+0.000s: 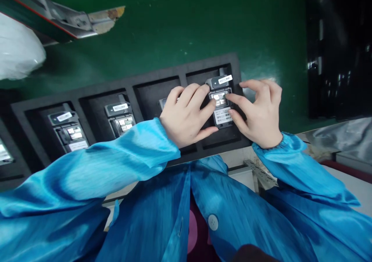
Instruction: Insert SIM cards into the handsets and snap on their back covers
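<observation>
A grey handheld electronic device (223, 116) lies in the rightmost compartment of a black foam tray (186, 66). Its back compartment shows shiny metal contacts, with white barcode labels above and below. My left hand (188, 114) reaches over from the left, fingers spread, its index fingertip at the compartment's left side. From the right, my right hand (260, 112) has its index fingertip at the compartment's right edge and its thumb by the lower label. Its fingers are apart. Another device, mostly hidden, shows a grey corner (162, 103) behind my left hand.
Similar devices sit in compartments to the left, one (120, 116) nearer and one (69, 130) farther. The tray rests on a green tabletop (186, 25). A metal bracket (84, 21) and a white plastic bag (19, 49) are upper left; a dark glossy surface (340, 52) is at right.
</observation>
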The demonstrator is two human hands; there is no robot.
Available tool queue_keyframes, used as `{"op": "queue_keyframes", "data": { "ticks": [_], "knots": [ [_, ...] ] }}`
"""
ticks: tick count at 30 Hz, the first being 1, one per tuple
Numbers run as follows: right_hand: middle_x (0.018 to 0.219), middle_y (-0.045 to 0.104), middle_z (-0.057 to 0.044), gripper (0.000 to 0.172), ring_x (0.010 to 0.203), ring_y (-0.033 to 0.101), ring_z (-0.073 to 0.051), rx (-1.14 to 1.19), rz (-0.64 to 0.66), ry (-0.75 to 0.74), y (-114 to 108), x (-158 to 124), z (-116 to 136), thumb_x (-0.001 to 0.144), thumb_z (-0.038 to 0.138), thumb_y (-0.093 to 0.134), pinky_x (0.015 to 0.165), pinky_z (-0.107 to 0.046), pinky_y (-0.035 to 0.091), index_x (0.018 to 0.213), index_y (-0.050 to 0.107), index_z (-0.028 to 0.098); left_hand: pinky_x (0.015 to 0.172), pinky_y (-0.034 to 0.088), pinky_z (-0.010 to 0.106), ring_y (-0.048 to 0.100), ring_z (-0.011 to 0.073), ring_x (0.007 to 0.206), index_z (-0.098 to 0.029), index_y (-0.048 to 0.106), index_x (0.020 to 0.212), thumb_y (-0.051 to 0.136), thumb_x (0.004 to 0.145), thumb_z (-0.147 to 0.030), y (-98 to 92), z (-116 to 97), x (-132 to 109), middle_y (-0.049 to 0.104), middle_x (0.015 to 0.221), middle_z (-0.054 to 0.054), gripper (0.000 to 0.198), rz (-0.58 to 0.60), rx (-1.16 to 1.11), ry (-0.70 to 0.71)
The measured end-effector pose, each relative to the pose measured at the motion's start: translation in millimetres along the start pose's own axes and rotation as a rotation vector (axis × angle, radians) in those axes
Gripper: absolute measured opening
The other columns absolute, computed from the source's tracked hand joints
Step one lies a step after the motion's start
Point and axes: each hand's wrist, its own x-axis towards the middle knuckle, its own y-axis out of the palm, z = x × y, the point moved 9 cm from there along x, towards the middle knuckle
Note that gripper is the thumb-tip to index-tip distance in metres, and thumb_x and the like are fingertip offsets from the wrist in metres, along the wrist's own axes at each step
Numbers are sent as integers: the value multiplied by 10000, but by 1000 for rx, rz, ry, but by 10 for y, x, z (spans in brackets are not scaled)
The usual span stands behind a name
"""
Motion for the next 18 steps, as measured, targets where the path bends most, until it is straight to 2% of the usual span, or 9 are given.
{"op": "queue_keyframes", "data": {
  "ticks": [3, 6, 10, 13, 15, 16, 18],
  "knots": [
    [1408, 462, -84, 372, 1315, 368, -355, -12, 20, -10, 2, 8, 29, 931, 403, 516, 1090, -571, 345, 1253, 637, 261, 997, 316, 536, 442, 396, 1286, -206, 522, 1339, 517, 893, -593, 29, 7, 3, 460, 1437, 194, 591, 8, 23, -7],
    [1394, 465, -83, 356, 1307, 380, -340, -20, -22, -23, -50, 38, 87, 931, 392, 522, 1103, -550, 351, 1231, 652, 249, 981, 329, 524, 453, 393, 1275, -174, 542, 1315, 515, 883, -630, 21, -39, 26, 469, 1429, 216, 629, -10, 92, 18],
    [1395, 469, -87, 376, 1290, 408, -341, -59, -26, -94, -40, 72, 199, 905, 383, 565, 1105, -535, 373, 1249, 654, 260, 985, 344, 487, 476, 365, 1266, -148, 532, 1351, 528, 885, -619, -123, -121, -37, 493, 1422, 215, 662, -26, 142, 45],
    [1397, 493, -94, 376, 1290, 438, -362, -79, -2, -143, 12, 60, 224, 883, 399, 586, 1105, -530, 387, 1226, 677, 275, 1004, 344, 463, 481, 336, 1271, -164, 517, 1386, 525, 908, -567, -387, -105, -216, 516, 1408, 192, 626, -47, 152, 20],
    [1393, 520, -86, 461, 1296, 461, -372, -56, -42, -138, 25, 59, 187, 855, 448, 595, 1093, -531, 389, 1313, 616, 393, 990, 361, 453, 483, 324, 1266, -169, 532, 1372, 465, 931, -579, -618, -18, -396, 524, 1399, 182, 607, -76, 169, -10],
    [1353, 555, -90, 499, 1269, 488, -385, -22, -140, -131, -32, 57, 169, 841, 485, 576, 1067, -556, 387, 1340, 569, 477, 980, 372, 448, 486, 315, 1259, -174, 540, 1362, 436, 941, -578, -741, 70, -504, 526, 1394, 173, 592, -85, 182, -42],
    [1319, 585, -69, 551, 1250, 522, -370, 9, -141, -62, 27, 78, 102, 806, 532, 588, 1018, -544, 416, 1347, 497, 583, 966, 392, 440, 488, 291, 1247, -176, 543, 1345, 403, 963, -530, -1009, 358, -763, 527, 1379, 155, 539, -90, 227, -166]
  ]
}}
